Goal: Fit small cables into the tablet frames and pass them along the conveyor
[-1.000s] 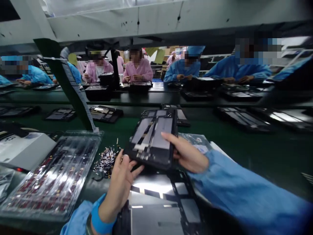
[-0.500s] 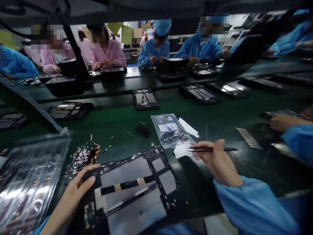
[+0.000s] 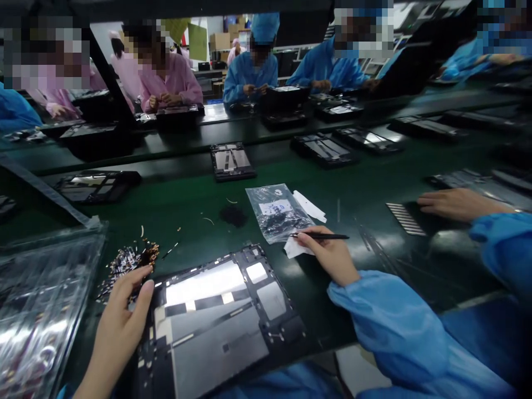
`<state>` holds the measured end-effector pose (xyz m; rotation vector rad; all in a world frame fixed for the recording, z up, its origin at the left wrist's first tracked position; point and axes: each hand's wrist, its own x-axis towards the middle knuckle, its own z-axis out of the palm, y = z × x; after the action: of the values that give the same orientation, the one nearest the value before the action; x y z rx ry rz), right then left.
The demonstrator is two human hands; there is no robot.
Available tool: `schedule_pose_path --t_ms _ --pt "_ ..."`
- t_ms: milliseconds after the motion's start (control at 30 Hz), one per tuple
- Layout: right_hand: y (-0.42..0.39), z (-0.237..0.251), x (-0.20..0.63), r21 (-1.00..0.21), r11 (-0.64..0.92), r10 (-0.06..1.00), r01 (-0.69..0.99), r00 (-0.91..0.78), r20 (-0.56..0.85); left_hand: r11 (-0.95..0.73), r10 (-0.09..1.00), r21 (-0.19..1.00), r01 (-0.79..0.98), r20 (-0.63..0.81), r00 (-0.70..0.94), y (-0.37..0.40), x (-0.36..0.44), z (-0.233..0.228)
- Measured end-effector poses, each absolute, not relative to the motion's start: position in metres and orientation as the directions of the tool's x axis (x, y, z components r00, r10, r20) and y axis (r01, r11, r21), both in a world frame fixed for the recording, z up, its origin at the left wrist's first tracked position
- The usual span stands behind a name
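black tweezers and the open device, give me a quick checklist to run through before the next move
1. Black tweezers held in the right grip: ok.
2. Tweezer tips pinching a part: cannot tell, too small.
3. Open device lying with its inside facing up: ok.
4. Left grip pressing on the device: cannot tell, though it is at the left edge.
5. Pile of loose parts well away from the left grip: not ok, it lies right beside it.
6. Co-worker's sleeve apart from the right grip: ok.

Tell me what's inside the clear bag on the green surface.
The clear bag holds small dark pieces, too small to identify. The white label hides whatever lies behind it.
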<state>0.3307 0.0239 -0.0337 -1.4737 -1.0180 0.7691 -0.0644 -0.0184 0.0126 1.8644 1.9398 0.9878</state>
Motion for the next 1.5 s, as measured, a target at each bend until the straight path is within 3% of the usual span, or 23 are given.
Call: schedule_pose_path --t_ms 333,567,633,733,833,967,1233,1500 --pt "0.024 -0.031 0.329 -0.984 0.000 0.910 0.176 0.409 0.073 -0.041 0.960 0.698 0.715 0.227 -0.166 -0.020 -0.061 0.013" --pt "0.014 -0.011 0.316 -0.998 -0.032 0.913 0.054 0.408 -0.007 0.060 0.925 0.834 0.548 0.160 -0.345 -0.028 -0.050 0.033" --pt "0.011 0.003 0.301 -0.999 -0.035 0.934 0.006 0.355 -0.031 0.055 0.959 0.883 0.465 0.083 -0.270 -0.029 -0.043 0.042" --pt "0.010 0.028 0.269 -0.986 -0.101 0.978 -0.134 0.171 -0.124 0.097 0.993 0.945 0.312 -0.111 0.028 -0.028 -0.026 0.055" --pt "0.010 0.046 0.236 -0.931 -0.266 0.964 -0.251 -0.080 -0.254 0.225 0.911 0.963 0.150 -0.263 0.317 -0.026 -0.004 0.063" --pt "0.012 0.055 0.210 -0.820 -0.472 0.865 -0.323 -0.351 -0.359 0.342 0.836 0.940 0.011 -0.310 0.453 -0.027 0.011 0.065" --pt "0.020 0.046 0.203 -0.634 -0.660 0.746 -0.403 -0.454 -0.488 0.324 0.875 0.946 -0.018 -0.293 0.386 -0.031 -0.001 0.059" --pt "0.021 0.048 0.200 -0.660 -0.637 0.765 -0.398 -0.435 -0.475 0.220 0.954 0.971 0.095 -0.235 0.188 -0.041 -0.023 0.053"
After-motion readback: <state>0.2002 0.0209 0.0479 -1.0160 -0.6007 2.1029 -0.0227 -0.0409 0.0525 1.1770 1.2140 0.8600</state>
